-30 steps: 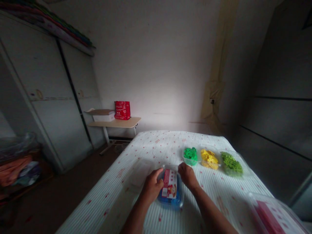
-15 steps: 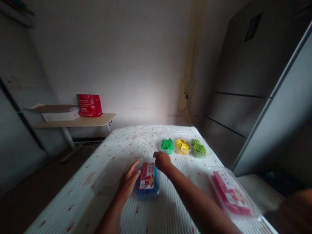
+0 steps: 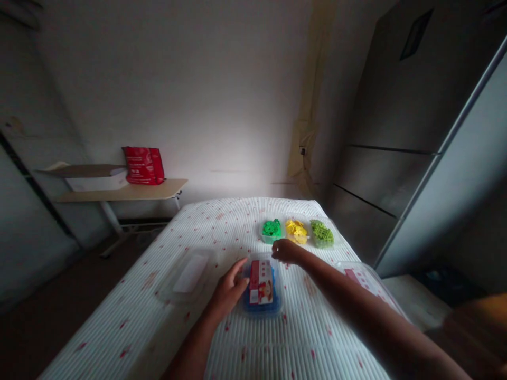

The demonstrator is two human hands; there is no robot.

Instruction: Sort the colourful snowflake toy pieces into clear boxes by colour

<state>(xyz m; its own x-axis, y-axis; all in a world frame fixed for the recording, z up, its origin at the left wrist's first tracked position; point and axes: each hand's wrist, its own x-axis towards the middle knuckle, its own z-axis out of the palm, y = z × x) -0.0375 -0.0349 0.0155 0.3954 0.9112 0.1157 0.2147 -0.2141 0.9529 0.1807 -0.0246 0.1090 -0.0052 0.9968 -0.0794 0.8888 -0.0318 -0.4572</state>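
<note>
In front of me on the cloth lies a clear plastic box (image 3: 263, 310) with blue contents and a red-and-white picture label on top. My left hand (image 3: 231, 286) is at its left side, thumb and fingers apart, the thumb close to the label's edge. At the box's far right corner is my right hand (image 3: 285, 250), its fingers curled closed; what they pinch, if anything, is too small to make out. To the left of the box rests a clear plastic lid (image 3: 166, 287) with a pale rectangle showing in it.
Behind stand open clear tubs of green pieces (image 3: 272, 228), yellow pieces (image 3: 296, 230) and light green pieces (image 3: 322, 232). A clear box with a pink-labelled top (image 3: 358, 277) is at right, partly behind my forearm. A red bag (image 3: 144, 166) sits on a side table (image 3: 166, 190).
The blue box and both hands have shifted right in view, while the tubs behind stay nearly in place. The clear lid at left shows more plainly. My right forearm now covers more of the pink-labelled box.
</note>
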